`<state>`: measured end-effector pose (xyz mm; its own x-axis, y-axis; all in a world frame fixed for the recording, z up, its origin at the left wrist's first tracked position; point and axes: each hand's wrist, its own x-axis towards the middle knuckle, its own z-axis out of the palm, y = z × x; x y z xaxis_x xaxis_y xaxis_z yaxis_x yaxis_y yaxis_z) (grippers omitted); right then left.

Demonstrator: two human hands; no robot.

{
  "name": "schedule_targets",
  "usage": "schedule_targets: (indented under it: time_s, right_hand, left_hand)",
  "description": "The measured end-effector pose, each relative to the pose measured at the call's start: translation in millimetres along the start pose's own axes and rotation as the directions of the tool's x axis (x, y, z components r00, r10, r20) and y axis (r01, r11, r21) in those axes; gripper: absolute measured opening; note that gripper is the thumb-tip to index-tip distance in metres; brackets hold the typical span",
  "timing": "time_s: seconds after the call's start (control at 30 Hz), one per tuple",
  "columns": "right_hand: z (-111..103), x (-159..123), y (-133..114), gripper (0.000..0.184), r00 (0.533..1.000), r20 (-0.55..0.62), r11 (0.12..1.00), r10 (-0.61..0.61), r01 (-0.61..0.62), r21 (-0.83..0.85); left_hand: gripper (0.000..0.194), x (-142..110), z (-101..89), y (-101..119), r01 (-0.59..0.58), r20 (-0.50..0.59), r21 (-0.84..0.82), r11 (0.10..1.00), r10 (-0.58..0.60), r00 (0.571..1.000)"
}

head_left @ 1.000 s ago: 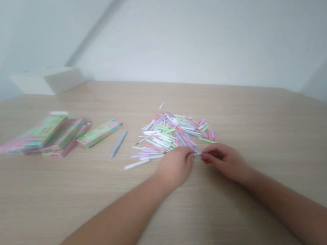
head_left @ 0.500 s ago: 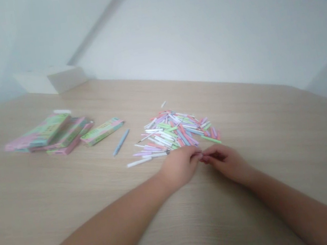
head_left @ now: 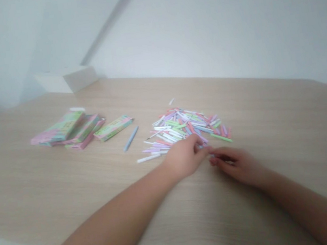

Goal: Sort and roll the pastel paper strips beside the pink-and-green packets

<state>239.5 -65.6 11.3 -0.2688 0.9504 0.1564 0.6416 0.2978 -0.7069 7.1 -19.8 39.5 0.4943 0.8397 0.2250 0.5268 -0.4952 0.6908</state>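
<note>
Pastel plastic sticks (head_left: 184, 129) all in one loose, unsorted heap on the wooden bench (head_left: 68, 185), left hand (head_left: 184, 158) curled at its near edge, right hand (head_left: 237, 164) half-closed just beside, any grip impossible to tell.

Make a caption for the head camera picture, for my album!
Left hand and right hand meet at the edge of a pile of pastel sticks on a wood-grain table.

Pile of sticks (head_left: 185, 127) on bench (head_left: 69, 194); stacked packets (head_left: 69, 128) to its left, lone stick (head_left: 130, 139) between them; box (head_left: 66, 80) behind the packets, at the bench's far edge.
</note>
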Motion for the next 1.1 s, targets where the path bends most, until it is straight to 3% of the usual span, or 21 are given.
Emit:
schedule_targets:
  time_s: [0.17,0.27,0.4,0.73,0.9,1.1]
  right_hand:
    - [4,1,7,0.033,0.998,-0.047,0.999,0.035,-0.034,0.008]
    - [3,3,8,0.028,0.998,-0.051,0.999,0.034,-0.034,-0.002]
    - [4,4,12,0.028,0.998,-0.044,0.999,0.045,-0.044,0.031]
    - [8,5,12,0.029,0.998,-0.056,0.993,-0.026,0.019,-0.116]
    - [7,9,10,0.031,0.996,-0.078,0.956,-0.051,0.026,-0.291]
    - [4,12,8,0.032,0.991,-0.101,0.919,-0.09,0.044,-0.391]
  left_hand:
    - [0.03,12,-28.8,-25,-0.117,0.06,0.405,0.907,0.101,0.993]
    - [0.038,18,-33.1,-50,-0.301,0.18,0.436,0.848,0.246,0.952]
    - [0.05,20,-24.0,-71,-0.289,0.179,0.449,0.846,0.232,0.956]
    - [0.045,11,-6.3,-51,-0.417,0.268,0.408,0.813,0.33,0.905]
    - [0.035,10,-14.1,-45,-0.401,0.234,0.392,0.828,0.332,0.914]
    - [0.044,11,-17.5,-41,-0.286,0.163,0.489,0.824,0.236,0.958]
